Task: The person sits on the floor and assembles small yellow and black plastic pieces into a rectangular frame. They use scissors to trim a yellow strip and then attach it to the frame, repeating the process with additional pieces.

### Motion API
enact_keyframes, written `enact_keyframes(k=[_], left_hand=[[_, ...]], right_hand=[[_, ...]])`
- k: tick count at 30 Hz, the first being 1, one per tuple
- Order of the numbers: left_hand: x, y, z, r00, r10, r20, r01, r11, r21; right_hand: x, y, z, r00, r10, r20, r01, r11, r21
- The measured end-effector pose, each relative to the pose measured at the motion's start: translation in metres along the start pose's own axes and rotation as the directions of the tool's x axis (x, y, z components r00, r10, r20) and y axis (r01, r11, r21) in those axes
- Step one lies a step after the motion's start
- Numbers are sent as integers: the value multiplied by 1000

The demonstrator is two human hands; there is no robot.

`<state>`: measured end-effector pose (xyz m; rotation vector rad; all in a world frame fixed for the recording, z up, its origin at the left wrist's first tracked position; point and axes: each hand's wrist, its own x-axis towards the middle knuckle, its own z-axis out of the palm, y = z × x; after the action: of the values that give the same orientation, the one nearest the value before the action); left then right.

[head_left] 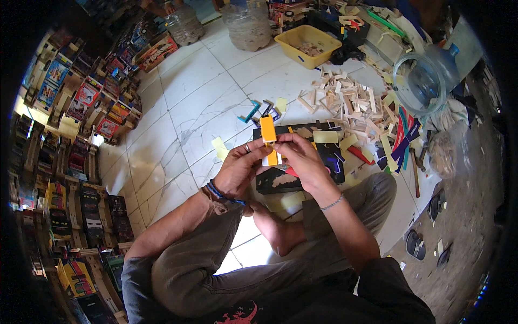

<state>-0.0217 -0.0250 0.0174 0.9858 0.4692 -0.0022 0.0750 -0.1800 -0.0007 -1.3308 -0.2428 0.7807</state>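
Above a dark, worn board (267, 185), I hold a small yellow-orange piece with white edges (268, 128) upright between both hands. My left hand (237, 168) pinches it from the left, a ring on one finger. From the right, the fingers of my right hand (303, 161) close on the same piece, near its middle. Its lower part shows between my thumbs. Just beyond it on the floor lie a teal bent strip (249, 112) and some dark blue bent pieces. A pale yellow strip (325, 136) rests on the board's right side.
A heap of small wooden pieces (350, 102) spreads to the right, with a hammer (415, 171) beyond it. Behind stand a yellow basin (307, 47) and clear plastic containers (246, 27). Rows of wooden toy trucks (86, 97) line the left. Sandals (415, 244) lie at right.
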Motion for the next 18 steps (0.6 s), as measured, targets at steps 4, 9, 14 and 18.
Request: enact_keyframes(k=[4,9,14,18], left_hand=[[0,-2,-2,1000,22,21,-22,1000,13],[0,2,0,999,32,29,-32,999,-14],[0,2,3,999,33,10,-33,999,-36],[2,2,-1,995,43,87,-40,998,-40]], right_hand=[[1,2,4,999,-40,0,40,999,-5],[-4,0,-2,999,-52,10,50,990,130],[-15,8,-8,998,-34,-61,40,995,91],[-26,16,-8,998,-33,-45,40,987,156]])
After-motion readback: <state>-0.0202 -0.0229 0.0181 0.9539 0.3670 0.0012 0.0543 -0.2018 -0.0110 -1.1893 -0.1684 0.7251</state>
